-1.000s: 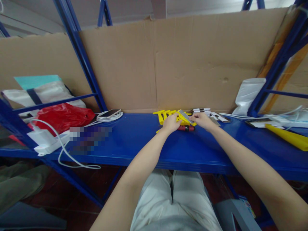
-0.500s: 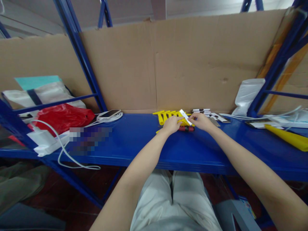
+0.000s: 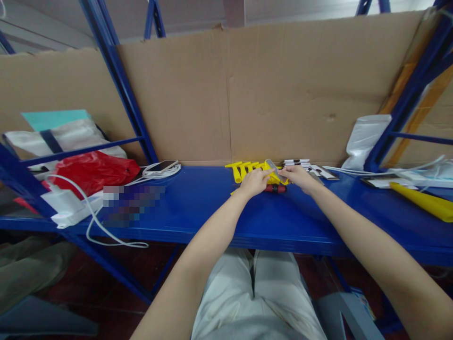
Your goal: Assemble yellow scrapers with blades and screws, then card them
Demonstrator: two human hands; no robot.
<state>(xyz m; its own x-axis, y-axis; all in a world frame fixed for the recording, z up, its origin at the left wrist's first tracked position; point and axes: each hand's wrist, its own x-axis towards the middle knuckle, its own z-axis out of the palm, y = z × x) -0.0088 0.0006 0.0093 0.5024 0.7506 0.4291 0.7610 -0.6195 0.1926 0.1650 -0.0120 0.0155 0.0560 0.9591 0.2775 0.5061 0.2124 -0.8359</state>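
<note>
My right hand (image 3: 296,176) is closed, its fingertips pinching a narrow flat grey strip (image 3: 273,166) tilted over the shelf. On the strip's other side, my left hand (image 3: 254,183) has its fingers bent together against it. Behind and beneath both hands stand several yellow T-shaped tools (image 3: 236,172) in a row, partly covered. A dark red and black cylindrical thing (image 3: 278,188) lies just below the fingers. Close to my right hand are small white and black packets (image 3: 296,162) and flat white and dark pieces (image 3: 325,173).
A blue metal shelf (image 3: 198,208) backs onto a tall cardboard panel (image 3: 177,94). To the left are a phone (image 3: 162,166), coiled white cable, a red bag (image 3: 94,172) and a power strip (image 3: 76,215). On the right stand a white pouch (image 3: 366,141) and a yellow cone-like piece (image 3: 423,202).
The strip has turned in my fingers, its face going from bright white to grey. Both hands remain in nearly the same place.
</note>
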